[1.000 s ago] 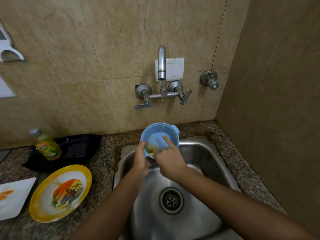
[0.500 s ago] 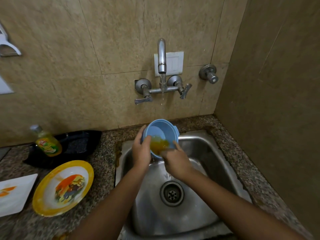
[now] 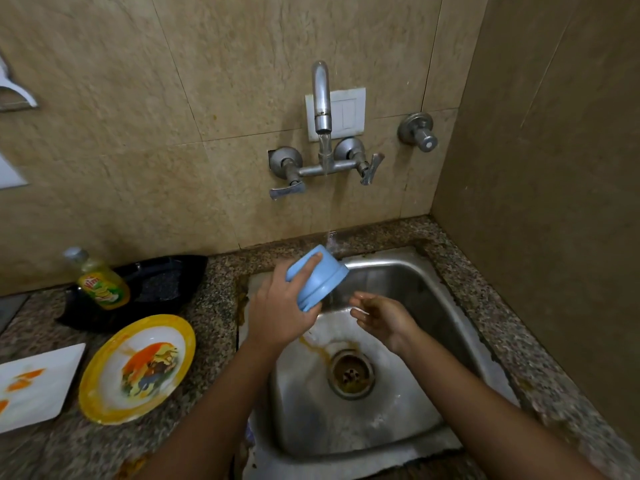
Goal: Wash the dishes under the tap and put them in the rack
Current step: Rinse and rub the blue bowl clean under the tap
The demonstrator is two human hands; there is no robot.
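Beige tiled walls meet in a corner above a speckled stone counter [image 3: 214, 317] with a steel sink [image 3: 408, 282] set into it. A wall tap [image 3: 321, 98] runs a thin stream that strikes the upturned base of a blue bowl [image 3: 317, 277], held tipped mouth-down over the sink. The left hand [image 3: 280, 317] wraps the bowl's side in a firm grip; the right hand [image 3: 382, 317] hangs just beside it with fingers spread and palm up, holding nothing, wet under the drip. Orange-brown residue trails toward the drain [image 3: 350, 374].

The step in hand looks like rinsing: the dirty water is being dumped and the outside washed. Next the bowl likely needs righting under the stream for a last rinse, then carrying to a rack, which is not in view. A yellow-rimmed plate [image 3: 136, 368], a stained white plate [image 3: 34, 386] and a black tray [image 3: 156, 285] with a soap bottle [image 3: 100, 280] wait on the counter to the left.

Half a second ago the bowl faced the camera with orange liquid inside and the right hand touched its rim; now it is inverted and the right hand has let go.
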